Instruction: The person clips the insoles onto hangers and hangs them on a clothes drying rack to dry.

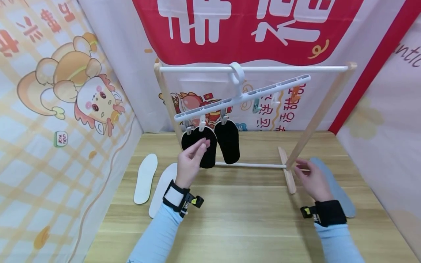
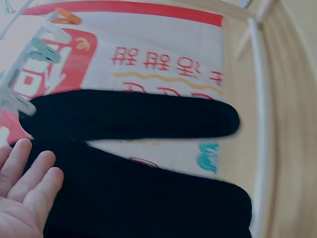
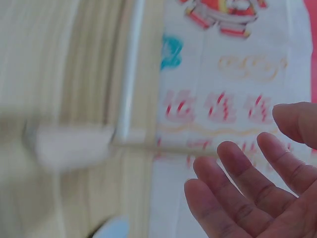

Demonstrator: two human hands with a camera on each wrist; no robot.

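Black insoles hang by clips from a white hanger point(image 1: 243, 98), which tilts up to the right. My left hand point(image 1: 190, 160) is at the left black insole point(image 1: 208, 155), overlapping it in the head view, with its fingers fairly straight. Beside that one hangs the right black insole point(image 1: 228, 142). The left wrist view shows my left fingertips point(image 2: 45, 161) close against the black surface, nothing gripped. My right hand point(image 1: 312, 179) is near the foot of the rack's right post, between it and a blue-grey insole point(image 1: 340, 193); its fingers are loosely spread and hold nothing.
The rack has wooden posts point(image 1: 315, 113), a white top bar point(image 1: 289, 69) and a low white bar point(image 1: 253, 165). Two pale insoles, one small point(image 1: 146, 179) and one larger point(image 1: 164, 188), lie on the wooden table point(image 1: 250, 226) at left. Unused clips, including an orange clip point(image 1: 296, 94), hang at the hanger's right.
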